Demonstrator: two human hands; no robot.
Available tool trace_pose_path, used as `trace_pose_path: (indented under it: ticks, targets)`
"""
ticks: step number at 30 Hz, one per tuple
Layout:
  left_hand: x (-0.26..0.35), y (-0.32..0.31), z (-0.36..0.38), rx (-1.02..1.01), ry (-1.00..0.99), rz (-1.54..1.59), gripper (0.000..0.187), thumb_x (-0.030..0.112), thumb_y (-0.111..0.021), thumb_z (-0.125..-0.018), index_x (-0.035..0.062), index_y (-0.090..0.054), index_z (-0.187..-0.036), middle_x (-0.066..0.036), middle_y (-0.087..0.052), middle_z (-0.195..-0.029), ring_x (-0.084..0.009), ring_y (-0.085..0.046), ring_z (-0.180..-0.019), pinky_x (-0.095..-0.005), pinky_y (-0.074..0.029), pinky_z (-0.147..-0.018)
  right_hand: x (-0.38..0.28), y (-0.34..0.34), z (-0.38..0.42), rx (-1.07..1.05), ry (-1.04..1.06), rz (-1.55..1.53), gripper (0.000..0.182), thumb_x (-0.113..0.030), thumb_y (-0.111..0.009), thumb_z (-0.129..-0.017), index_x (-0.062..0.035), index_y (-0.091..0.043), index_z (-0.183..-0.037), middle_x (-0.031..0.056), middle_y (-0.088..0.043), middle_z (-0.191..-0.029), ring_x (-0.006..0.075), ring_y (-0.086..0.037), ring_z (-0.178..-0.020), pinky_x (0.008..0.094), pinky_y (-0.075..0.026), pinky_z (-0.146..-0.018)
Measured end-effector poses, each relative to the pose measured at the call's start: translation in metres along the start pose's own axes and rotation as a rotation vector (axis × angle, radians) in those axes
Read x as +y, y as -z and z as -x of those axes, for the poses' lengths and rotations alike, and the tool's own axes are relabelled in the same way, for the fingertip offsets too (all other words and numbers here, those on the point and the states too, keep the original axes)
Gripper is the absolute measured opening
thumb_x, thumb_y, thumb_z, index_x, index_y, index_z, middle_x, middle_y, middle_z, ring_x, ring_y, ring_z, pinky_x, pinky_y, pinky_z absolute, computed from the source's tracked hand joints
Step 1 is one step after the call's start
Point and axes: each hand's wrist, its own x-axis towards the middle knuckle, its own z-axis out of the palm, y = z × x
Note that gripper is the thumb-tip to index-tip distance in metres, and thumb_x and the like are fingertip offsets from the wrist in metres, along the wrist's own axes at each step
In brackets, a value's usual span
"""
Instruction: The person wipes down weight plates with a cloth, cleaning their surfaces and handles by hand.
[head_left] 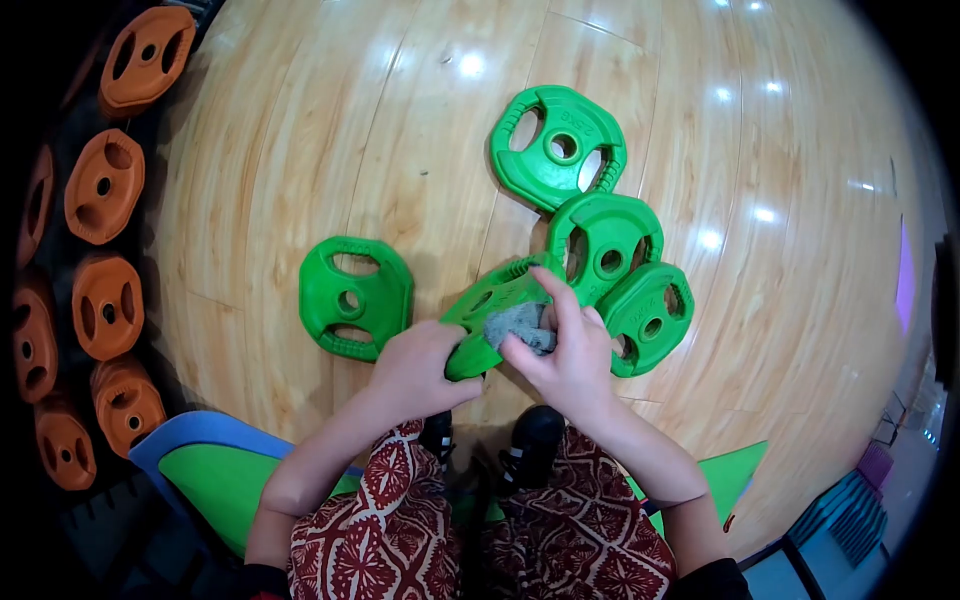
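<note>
My left hand (425, 367) grips the near edge of a green weight plate (487, 295), which is tilted up off the floor in front of me. A crumpled grey cloth (516, 325) is pinched in my right hand (572, 358) and pressed against the face of that plate. My right index finger reaches toward its far edge. To the left, a single green weight plate (318, 297) lies flat on the floor. Beyond and right of my hands, three more lie close together: a far plate (543, 168), a middle plate (632, 228) and a near right plate (642, 318).
Orange weight plates (107, 307) stand on a dark rack along the left side. A green and blue mat (215, 480) lies by my left arm. My black shoes (532, 440) are on the wooden floor (400, 150). Stacked teal items (845, 520) sit at the lower right.
</note>
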Motion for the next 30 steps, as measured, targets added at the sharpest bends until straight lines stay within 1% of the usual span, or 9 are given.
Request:
trace_pose_path:
  ticks: [1,3,6,12,14,16,22,25,30]
  targets:
    - [0.005,0.004,0.002,-0.003,0.0,-0.004,0.04,0.024,-0.069,-0.059,0.0014,-0.055,-0.088,-0.015,-0.058,-0.087,-0.0288,-0.056,-0.086,-0.0408,-0.046,-0.072,-0.005,0.001,-0.001,0.0,-0.06,-0.013,0.063,-0.027,-0.07,-0.065,-0.0052,-0.043,-0.118,0.0027,-0.053,-0.057,0.019,-0.054,-0.051,0.0307,-0.038,-0.056]
    - [0.012,0.009,0.004,0.244,-0.076,-0.163,0.062,0.027,-0.07,-0.059,0.0015,-0.047,-0.111,-0.019,-0.045,-0.118,-0.0344,-0.043,-0.11,-0.0414,-0.038,-0.092,-0.007,0.001,0.0,0.004,-0.124,-0.029,0.066,-0.028,-0.07,-0.065,-0.0051,-0.042,-0.12,0.0023,-0.052,-0.056,0.0186,-0.054,-0.051,0.0306,-0.038,-0.055]
    - [0.017,0.004,-0.007,0.227,-0.177,-0.069,0.078,0.028,-0.071,-0.06,0.0005,-0.035,-0.125,-0.019,-0.031,-0.132,-0.0386,-0.031,-0.121,-0.043,-0.029,-0.101,-0.008,-0.001,0.002,0.023,-0.084,-0.042,0.067,-0.028,-0.07,-0.065,-0.0049,-0.041,-0.121,0.0029,-0.053,-0.056,0.0196,-0.055,-0.051,0.0314,-0.039,-0.055]
    - [0.006,-0.021,-0.012,0.112,-0.192,0.163,0.072,0.022,-0.069,-0.063,-0.0011,-0.039,-0.123,-0.018,-0.042,-0.127,-0.0372,-0.033,-0.122,-0.0431,-0.028,-0.101,0.002,0.0,-0.001,0.065,-0.025,-0.05,0.051,-0.027,-0.069,-0.067,-0.0063,-0.047,-0.107,0.0056,-0.055,-0.057,0.0238,-0.055,-0.051,0.0336,-0.042,-0.057]
    - [0.006,-0.022,-0.011,0.163,-0.24,0.088,0.07,0.018,-0.067,-0.061,-0.0001,-0.04,-0.124,-0.017,-0.042,-0.128,-0.0366,-0.033,-0.122,-0.0429,-0.028,-0.101,0.028,-0.003,-0.012,0.219,-0.168,0.067,0.034,-0.025,-0.067,-0.07,-0.0071,-0.049,-0.092,0.0065,-0.054,-0.055,0.0252,-0.054,-0.05,0.034,-0.041,-0.057]
    - [0.006,-0.024,-0.01,0.166,-0.239,0.084,0.07,0.018,-0.066,-0.061,0.0003,-0.04,-0.123,-0.017,-0.042,-0.128,-0.0363,-0.033,-0.122,-0.0447,-0.027,-0.101,0.046,0.001,-0.02,0.221,-0.112,0.083,0.022,-0.02,-0.067,-0.071,-0.0057,-0.05,-0.076,0.0091,-0.052,-0.059,0.0268,-0.048,-0.051,0.0359,-0.04,-0.049]
    - [0.012,-0.026,-0.014,0.223,-0.196,-0.006,0.071,0.022,-0.066,-0.058,0.0018,-0.042,-0.122,-0.014,-0.042,-0.129,-0.0338,-0.035,-0.121,-0.0521,-0.023,-0.101,0.011,-0.004,0.006,0.12,0.129,-0.042,0.016,-0.014,-0.064,-0.069,-0.0077,-0.05,-0.069,0.0063,-0.052,-0.055,0.0253,-0.049,-0.048,0.0341,-0.037,-0.052]
    - [0.013,-0.025,-0.014,0.224,-0.161,-0.012,0.071,0.023,-0.065,-0.057,0.002,-0.043,-0.122,-0.013,-0.044,-0.128,-0.0324,-0.036,-0.12,-0.0534,-0.023,-0.1,0.01,-0.005,0.009,0.102,0.127,-0.077,0.015,-0.015,-0.064,-0.069,-0.0074,-0.052,-0.07,0.0074,-0.053,-0.056,0.0258,-0.049,-0.048,0.0346,-0.038,-0.052]
    - [0.01,-0.021,-0.016,0.225,-0.139,-0.012,0.069,0.022,-0.064,-0.056,0.0021,-0.046,-0.12,-0.012,-0.048,-0.124,-0.0316,-0.039,-0.118,-0.0538,-0.022,-0.1,0.039,0.002,-0.016,0.198,-0.112,-0.015,0.015,-0.019,-0.062,-0.074,-0.0088,-0.051,-0.073,0.0094,-0.054,-0.053,0.0278,-0.054,-0.049,0.0382,-0.041,-0.053]
